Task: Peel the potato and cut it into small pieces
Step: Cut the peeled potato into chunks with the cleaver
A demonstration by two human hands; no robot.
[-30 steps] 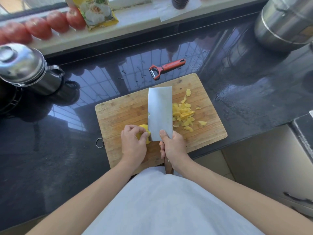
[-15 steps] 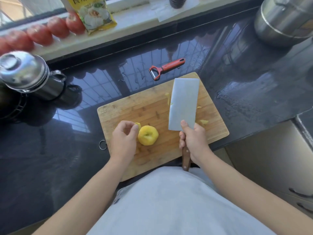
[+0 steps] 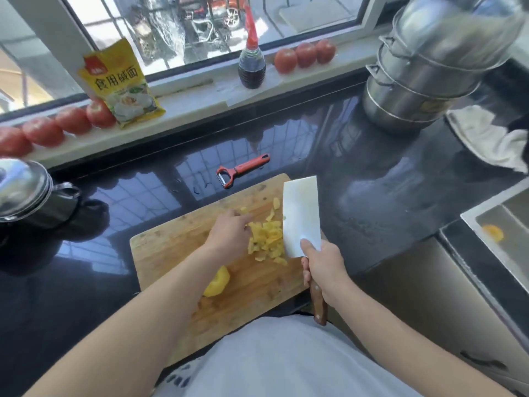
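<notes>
Your right hand (image 3: 325,267) is wrapped tight round the brown wooden handle of the broad rectangular steel cleaver (image 3: 301,216), forefinger laid up on the flat of the blade; the blade stands beside the right edge of the pile of small yellow potato pieces (image 3: 267,239). Your left hand (image 3: 229,234) lies on the pale bamboo cutting board (image 3: 171,247) with its fingers reaching into the left side of that pile, touching the pieces; whether they are pinching any or only pressing against them cannot be told.

The pile is a loose heap of thin, irregular yellow slivers near the middle of the board, with a few strays toward the far edge. The uncut remainder of the peeled potato (image 3: 219,282), smooth and bright yellow, sits on the board nearer you, partly hidden under your left forearm and well apart from both hands.

The red-handled Y-shaped peeler (image 3: 243,169) lies on the glossy black countertop (image 3: 372,196) just beyond the board.
</notes>
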